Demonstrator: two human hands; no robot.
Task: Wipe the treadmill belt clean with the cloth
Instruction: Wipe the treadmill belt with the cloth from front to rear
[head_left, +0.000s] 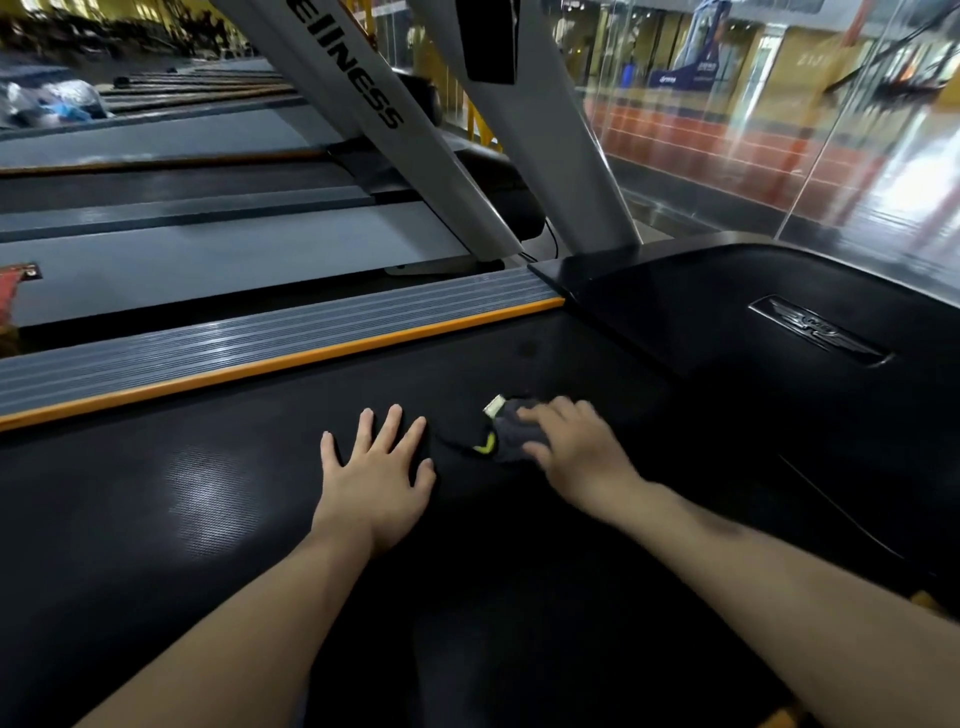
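My right hand (576, 441) grips the dark bunched cloth (511, 434) on the black textured treadmill belt (208, 493); my left hand (376, 467) lies flat, fingers spread. At ten o'clock runs the grey ribbed side rail (249, 338).

left hand (376, 467) flat, fingers (396, 423) spread, right hand (574, 441) curled

A gym: treadmills (218, 249) in a row
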